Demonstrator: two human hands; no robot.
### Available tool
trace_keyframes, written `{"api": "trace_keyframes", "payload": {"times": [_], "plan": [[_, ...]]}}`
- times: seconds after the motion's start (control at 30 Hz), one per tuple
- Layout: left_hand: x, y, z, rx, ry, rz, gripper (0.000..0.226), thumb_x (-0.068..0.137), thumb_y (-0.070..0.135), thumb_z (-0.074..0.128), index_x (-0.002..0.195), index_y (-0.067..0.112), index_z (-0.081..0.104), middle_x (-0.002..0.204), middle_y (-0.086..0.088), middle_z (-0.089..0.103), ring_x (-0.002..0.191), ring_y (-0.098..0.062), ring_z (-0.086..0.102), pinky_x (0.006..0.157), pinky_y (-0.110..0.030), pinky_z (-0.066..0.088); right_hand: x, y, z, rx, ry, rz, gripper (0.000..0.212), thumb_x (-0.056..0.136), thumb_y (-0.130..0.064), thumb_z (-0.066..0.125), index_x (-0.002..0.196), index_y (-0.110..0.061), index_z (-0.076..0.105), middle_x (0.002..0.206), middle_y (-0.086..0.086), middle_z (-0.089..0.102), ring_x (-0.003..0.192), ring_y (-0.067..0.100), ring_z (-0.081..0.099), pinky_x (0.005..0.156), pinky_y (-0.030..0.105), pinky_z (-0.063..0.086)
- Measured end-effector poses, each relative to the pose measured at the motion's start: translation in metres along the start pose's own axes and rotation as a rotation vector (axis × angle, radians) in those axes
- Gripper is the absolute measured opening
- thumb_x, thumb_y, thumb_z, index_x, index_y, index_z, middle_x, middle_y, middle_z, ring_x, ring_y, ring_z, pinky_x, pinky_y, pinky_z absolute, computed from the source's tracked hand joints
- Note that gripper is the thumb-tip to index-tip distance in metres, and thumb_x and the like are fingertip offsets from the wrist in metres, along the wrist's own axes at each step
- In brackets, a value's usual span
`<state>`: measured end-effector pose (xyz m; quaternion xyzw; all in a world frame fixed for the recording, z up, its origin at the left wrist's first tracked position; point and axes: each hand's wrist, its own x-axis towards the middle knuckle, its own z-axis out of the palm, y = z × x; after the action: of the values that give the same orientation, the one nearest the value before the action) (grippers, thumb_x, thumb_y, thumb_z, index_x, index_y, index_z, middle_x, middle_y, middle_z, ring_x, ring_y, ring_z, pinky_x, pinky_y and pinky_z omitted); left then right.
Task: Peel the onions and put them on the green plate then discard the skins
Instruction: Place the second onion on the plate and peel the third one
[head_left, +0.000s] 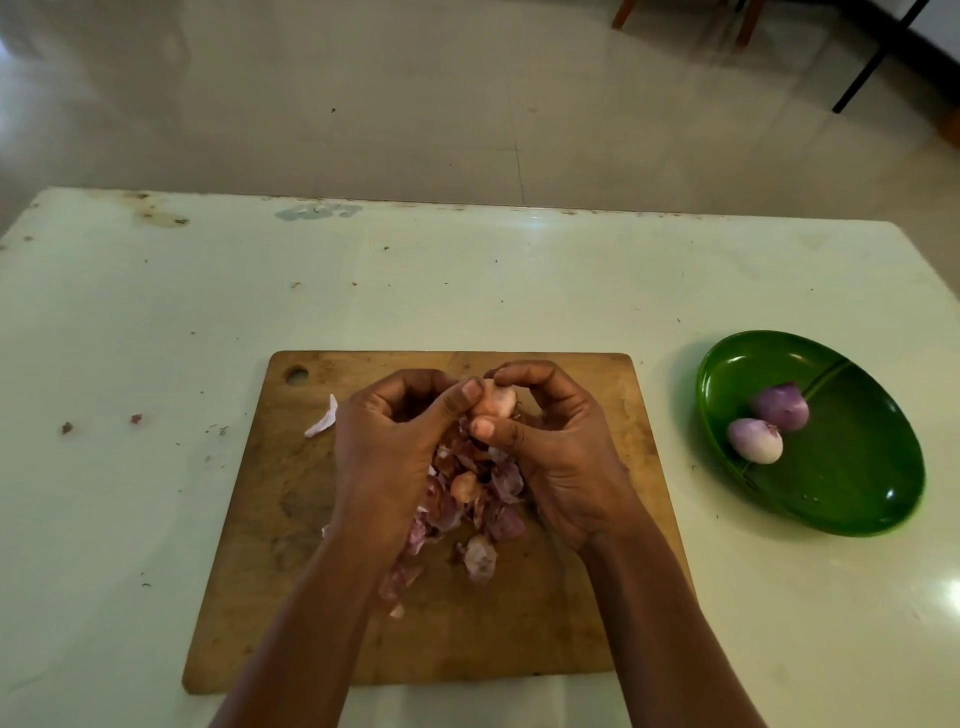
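Note:
Both hands are cupped together over a wooden cutting board (571, 623). My left hand (387, 441) and my right hand (561, 447) curl their fingers round a heap of onion skins (478, 499), purple, pink and brown. A pale skin piece (498, 402) sticks up between my thumbs. More skins trail down the board toward me. To the right stands the green plate (857, 483), and two peeled onions (782, 407) (754, 440) lie side by side on its left part.
The board lies on a pale table (156, 338) with small skin scraps (66, 427) at the left. One white skin piece (323, 421) lies on the board beside my left hand. Beyond the table's far edge are the tiled floor and furniture legs (872, 62).

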<state>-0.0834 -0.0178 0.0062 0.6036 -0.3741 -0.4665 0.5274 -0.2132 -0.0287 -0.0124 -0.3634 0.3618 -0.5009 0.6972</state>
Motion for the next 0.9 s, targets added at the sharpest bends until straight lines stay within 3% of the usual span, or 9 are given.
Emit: {"api": "trace_keyframes", "payload": {"times": [0.2,0.33,0.47,0.57,0.67,0.9], "plan": [[0.001,-0.001,-0.001,-0.023,-0.032,-0.046,0.032,0.064,0.034,0.071,0.084,0.01,0.072,0.078,-0.002,0.073,0.073,-0.015,0.07,0.067,-0.025,0.057,0.001,-0.002,0.002,0.093,0.009,-0.037,0.029,0.067,-0.02,0.075,0.094,-0.012,0.075,0.094,0.007,0.071,0.092,0.019,0.067,0.083,0.029,0.055],[0.002,-0.002,0.001,-0.042,-0.043,-0.039,0.03,0.066,0.035,0.068,0.084,0.011,0.07,0.08,-0.004,0.073,0.076,-0.018,0.069,0.076,-0.035,0.058,0.002,0.0,0.001,0.085,0.023,-0.038,0.041,0.071,-0.009,0.072,0.112,-0.009,0.067,0.111,0.009,0.068,0.109,0.024,0.063,0.087,0.031,0.054],[0.004,-0.005,0.0,-0.168,-0.086,-0.076,0.018,0.07,0.032,0.066,0.078,0.016,0.069,0.082,-0.011,0.07,0.08,-0.026,0.064,0.08,-0.047,0.053,0.0,-0.001,0.006,0.11,0.001,0.018,0.042,0.068,0.0,0.069,0.109,-0.003,0.063,0.098,0.005,0.072,0.094,0.019,0.069,0.077,0.029,0.056],[0.004,-0.005,-0.001,-0.149,-0.12,-0.045,0.012,0.077,0.031,0.062,0.073,0.022,0.07,0.079,-0.008,0.068,0.077,-0.025,0.062,0.074,-0.045,0.05,-0.001,-0.002,0.007,0.095,0.0,0.012,0.041,0.067,0.002,0.069,0.108,-0.001,0.063,0.096,0.004,0.072,0.092,0.019,0.069,0.079,0.031,0.057],[0.005,-0.008,0.0,-0.083,-0.107,0.007,0.017,0.092,0.021,0.054,0.082,0.014,0.066,0.082,-0.014,0.067,0.077,-0.026,0.061,0.073,-0.047,0.051,0.0,-0.001,0.007,0.082,0.014,0.008,0.042,0.066,0.002,0.07,0.107,0.0,0.063,0.096,0.005,0.072,0.092,0.02,0.068,0.079,0.033,0.057],[0.003,-0.009,0.004,-0.111,-0.126,-0.035,0.022,0.099,0.019,0.044,0.086,0.014,0.061,0.082,-0.011,0.066,0.074,-0.021,0.061,0.06,-0.032,0.05,0.0,0.003,0.011,-0.019,0.072,-0.011,0.041,0.06,0.003,0.076,0.098,-0.004,0.063,0.088,0.006,0.073,0.084,0.02,0.07,0.071,0.033,0.058]]}}
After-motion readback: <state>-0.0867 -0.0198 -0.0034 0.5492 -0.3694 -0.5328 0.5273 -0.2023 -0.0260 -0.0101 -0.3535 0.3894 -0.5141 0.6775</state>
